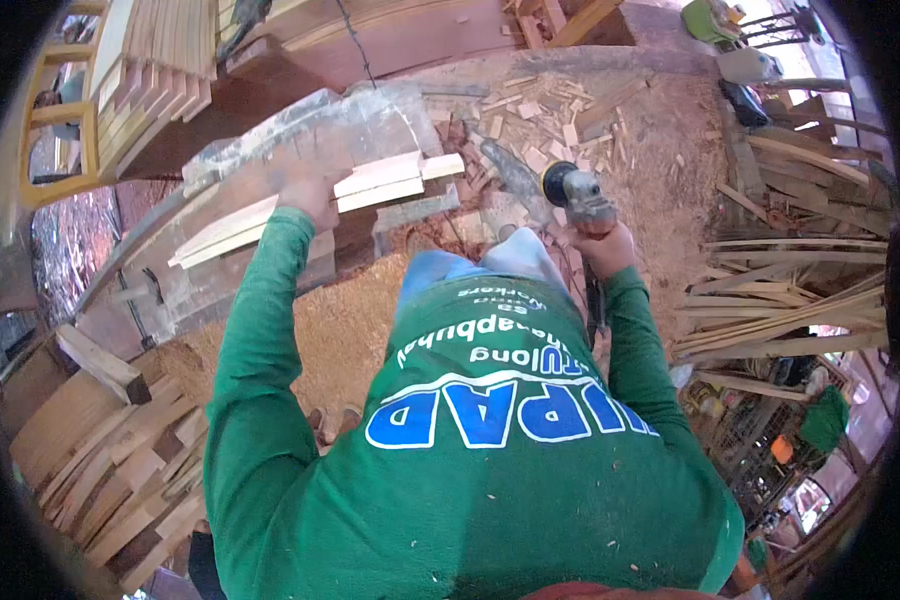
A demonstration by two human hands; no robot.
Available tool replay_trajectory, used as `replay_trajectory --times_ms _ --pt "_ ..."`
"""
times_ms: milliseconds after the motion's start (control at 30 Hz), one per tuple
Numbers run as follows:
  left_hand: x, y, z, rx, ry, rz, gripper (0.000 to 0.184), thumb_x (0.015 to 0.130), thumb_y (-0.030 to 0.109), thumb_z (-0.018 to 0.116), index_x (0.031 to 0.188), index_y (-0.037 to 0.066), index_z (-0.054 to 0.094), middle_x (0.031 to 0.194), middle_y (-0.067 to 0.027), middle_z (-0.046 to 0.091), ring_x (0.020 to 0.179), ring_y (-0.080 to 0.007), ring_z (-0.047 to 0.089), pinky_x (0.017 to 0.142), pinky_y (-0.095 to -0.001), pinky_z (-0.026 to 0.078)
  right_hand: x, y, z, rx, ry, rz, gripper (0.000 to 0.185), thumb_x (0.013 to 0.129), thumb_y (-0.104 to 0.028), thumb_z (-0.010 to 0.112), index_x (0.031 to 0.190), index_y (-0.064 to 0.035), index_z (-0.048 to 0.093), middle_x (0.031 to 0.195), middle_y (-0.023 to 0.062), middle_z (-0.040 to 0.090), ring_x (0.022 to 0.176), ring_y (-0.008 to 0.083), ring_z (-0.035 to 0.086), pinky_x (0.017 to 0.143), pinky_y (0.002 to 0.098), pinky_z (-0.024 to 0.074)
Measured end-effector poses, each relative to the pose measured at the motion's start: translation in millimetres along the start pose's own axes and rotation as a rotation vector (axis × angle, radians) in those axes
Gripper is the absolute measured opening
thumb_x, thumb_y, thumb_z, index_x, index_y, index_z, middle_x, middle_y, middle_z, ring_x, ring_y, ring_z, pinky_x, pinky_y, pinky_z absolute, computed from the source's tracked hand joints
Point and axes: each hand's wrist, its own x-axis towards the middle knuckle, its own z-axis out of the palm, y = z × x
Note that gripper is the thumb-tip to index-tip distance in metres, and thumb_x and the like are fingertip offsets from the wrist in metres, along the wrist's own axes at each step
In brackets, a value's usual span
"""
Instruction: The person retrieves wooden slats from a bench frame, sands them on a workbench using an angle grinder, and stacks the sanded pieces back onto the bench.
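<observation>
Your left arm [265,320] reaches forward, the left hand [308,193] blurred; your right arm [642,335] extends too, the right hand [608,250] curled closed.

From over here I can see the one camera rides on the person's head, looking forward and steeply down over the green shirt [470,500], which sits closest and fills the lower middle. Its wide, round-edged view takes in both hands farther out, the left [310,197] at left and the right [606,248] right of centre, with the littered ground [660,150] beyond and stacked wood [120,460] curving along the sides.
</observation>
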Motion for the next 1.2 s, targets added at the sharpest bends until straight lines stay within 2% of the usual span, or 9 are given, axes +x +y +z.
replay_trajectory --times_ms 100,200,333,567,700,733,867,1100,1200 --pt "-14 20 -20 -0.083 -0.143 -0.073 0.075 0.078 0.02 0.069 0.15 0.024 0.049 0.117 -0.0214 0.071 0.101 -0.038 0.07 0.089 -0.045 0.057 6 -23 3 0.007 -0.07 -0.018 0.046 0.069 -0.026 0.082 0.104 0.0011 0.073 0.093 0.0134 0.077 0.088 0.0227 0.075 0.083 0.0366 0.0564" --pt "-9 22 15 -0.054 -0.177 0.007 0.098 0.074 0.017 0.074 0.16 0.03 0.029 0.153 -0.019 0.047 0.126 -0.0397 0.06 0.099 -0.0524 0.054 5 -55 4 -0.025 -0.13 -0.033 0.043 0.069 -0.024 0.082 0.104 0.0 0.074 0.093 0.0125 0.077 0.087 0.0214 0.075 0.082 0.0358 0.0566" --pt "-42 79 30 0.1 -0.178 -0.185 0.103 0.083 0.024 0.076 0.163 0.037 0.013 0.171 -0.0115 0.014 0.146 -0.0521 0.033 0.102 -0.077 0.039 11 -57 14 -0.028 -0.2 -0.082 0.04 0.069 -0.021 0.082 0.103 -0.0009 0.074 0.092 0.0112 0.077 0.087 0.02 0.074 0.082 0.0346 0.0568" --pt "-50 89 98 -0.144 0.031 -0.367 0.08 0.094 0.016 0.057 0.161 0.038 0.021 0.171 -0.0122 0.011 0.15 -0.0522 0.022 0.104 -0.078 0.036 14 -57 37 -0.245 -0.368 -0.162 0.051 0.065 -0.031 0.085 0.104 -0.0008 0.073 0.092 0.0143 0.076 0.088 0.0247 0.075 0.083 0.0372 0.0579" --pt "-41 96 72 -0.204 -0.142 -0.627 0.107 0.082 0.023 0.076 0.163 0.038 0.008 0.171 -0.0184 -0.004 0.151 -0.0565 0.012 0.104 -0.0791 0.036 18 -60 59 -0.495 -0.499 -0.243 0.057 0.065 -0.039 0.084 0.106 -0.0025 0.071 0.097 0.0198 0.076 0.094 0.0344 0.074 0.087 0.0428 0.0584" --pt "-41 96 55 -0.234 -0.239 -0.614 0.128 0.069 0.028 0.088 0.163 0.039 0.002 0.17 -0.0197 -0.01 0.15 -0.0596 0.009 0.104 -0.0787 0.038 16 -66 62 -0.489 -0.545 -0.254 0.065 0.065 -0.041 0.083 0.116 -0.0048 0.068 0.103 0.0231 0.074 0.099 0.0374 0.072 0.09 0.0457 0.0579" --pt "-39 86 44 -0.316 -0.329 -0.574 0.134 0.066 0.034 0.093 0.163 0.037 0.001 0.169 -0.0203 -0.013 0.149 -0.0609 0.004 0.103 -0.0797 0.038 9 -94 78 -0.729 -0.638 -0.306 0.076 0.067 -0.04 0.082 0.132 -0.009 0.059 0.109 0.0217 0.072 0.103 0.0382 0.07 0.092 0.0464 0.0576" --pt "-35 88 47 -0.326 -0.332 -0.612 0.138 0.063 0.035 0.096 0.162 0.041 0.0 0.169 -0.0189 -0.014 0.149 -0.0607 0.002 0.103 -0.0807 0.036 50 -113 86 -0.629 -0.554 -0.352 0.043 0.072 -0.034 0.078 0.103 -0.0054 0.069 0.101 0.0221 0.073 0.095 0.0399 0.071 0.084 0.0491 0.0576" --pt "-40 87 45 -0.334 -0.318 -0.589 0.137 0.064 0.034 0.096 0.162 0.04 0.001 0.169 -0.0182 -0.014 0.149 -0.0609 0.003 0.103 -0.0803 0.037 43 -110 91 -0.715 -0.654 -0.398 0.052 0.07 -0.035 0.079 0.112 -0.0067 0.067 0.103 0.0235 0.073 0.094 0.0413 0.071 0.083 0.0484 0.058"
